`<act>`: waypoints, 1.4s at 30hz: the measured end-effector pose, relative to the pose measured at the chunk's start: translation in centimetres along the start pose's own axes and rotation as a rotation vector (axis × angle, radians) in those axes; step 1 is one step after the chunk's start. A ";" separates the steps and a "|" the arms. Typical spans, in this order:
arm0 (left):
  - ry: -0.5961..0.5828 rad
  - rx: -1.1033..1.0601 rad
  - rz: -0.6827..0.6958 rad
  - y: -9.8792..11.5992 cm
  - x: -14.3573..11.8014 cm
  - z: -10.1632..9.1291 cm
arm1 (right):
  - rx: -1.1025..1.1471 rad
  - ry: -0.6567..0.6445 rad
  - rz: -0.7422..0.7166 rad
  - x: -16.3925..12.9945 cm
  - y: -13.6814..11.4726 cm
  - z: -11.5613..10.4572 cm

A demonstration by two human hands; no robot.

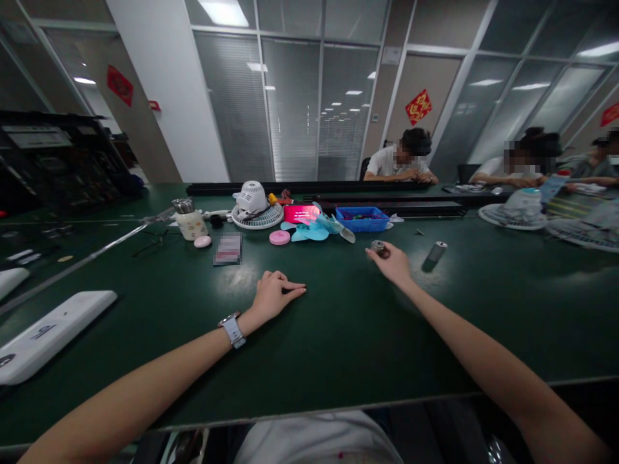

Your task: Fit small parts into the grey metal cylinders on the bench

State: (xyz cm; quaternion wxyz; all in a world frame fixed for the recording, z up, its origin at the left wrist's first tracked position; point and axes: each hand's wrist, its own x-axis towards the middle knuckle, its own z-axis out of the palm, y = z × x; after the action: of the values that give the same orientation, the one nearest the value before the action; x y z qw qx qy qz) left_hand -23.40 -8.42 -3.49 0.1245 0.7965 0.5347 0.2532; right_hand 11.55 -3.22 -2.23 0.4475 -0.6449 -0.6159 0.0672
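Observation:
My right hand [394,263] is closed around a short metal cylinder [378,245] at the middle right of the green table [333,348]. Its round top shows between thumb and fingers; the rest is hidden. To the right of that hand, a second, silvery metal cylinder [439,248] stands apart on the table. My left hand [275,293], with a watch [233,330] on the wrist, is near the table's middle. Its thumb and forefinger are stretched forward and nearly meet at the tips in a pinch. Anything between them is too small to make out.
Ahead lie light-blue fan blades [312,230], a pink round piece [279,238], a blue tray [363,219] of small parts, a white fan body [251,200] and a lit phone [300,213]. A bottle [190,219] stands left. Other people [399,158] sit across the table.

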 end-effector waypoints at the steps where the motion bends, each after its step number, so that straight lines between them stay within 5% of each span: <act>1: 0.001 -0.003 -0.001 -0.1 0.0 0.0 | -0.071 0.049 0.042 1.0 1.4 -0.6; 6: 0.072 -0.095 -0.021 -0.7 0.4 0.0 | -0.263 0.015 0.219 3.0 5.4 -2.0; 8: 0.148 -0.170 -0.070 -0.8 0.7 -0.2 | -0.285 -0.009 0.306 2.7 5.1 -1.8; 10: 0.228 -0.251 -0.139 -0.7 0.8 -0.3 | -0.333 0.110 0.336 1.9 3.7 -1.4; 12: 0.290 -0.327 -0.202 -0.5 0.9 -0.4 | -0.381 0.292 0.213 0.4 1.3 -0.8; 14: 0.326 -0.383 -0.250 -0.3 0.9 -0.5 | -0.353 0.305 -0.054 -1.6 -1.8 -0.1; 20: 0.365 -0.424 -0.267 0.1 0.7 -0.2 | -0.003 -0.586 -0.759 -8.3 -9.8 3.5; 24: 0.355 -0.417 -0.238 0.2 0.6 -0.2 | 0.072 -0.748 -0.816 -9.5 -10.9 5.0; 32: 0.323 -0.401 -0.239 -0.1 0.6 0.1 | 0.106 -0.595 -0.648 -7.7 -8.7 3.9; 39: 0.330 -0.407 -0.219 -0.3 0.6 0.2 | -0.195 -0.023 -0.430 -0.3 -2.3 -2.0; 42: 0.323 -0.407 -0.219 -0.3 0.6 0.2 | -0.343 0.091 -0.278 2.2 0.6 -4.2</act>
State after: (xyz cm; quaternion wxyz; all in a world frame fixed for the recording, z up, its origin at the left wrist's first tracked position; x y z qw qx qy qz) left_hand -23.33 -7.73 -3.58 0.2218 0.6420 0.5685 0.4642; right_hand 15.18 -3.35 0.93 0.3637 -0.6227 -0.6804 -0.1303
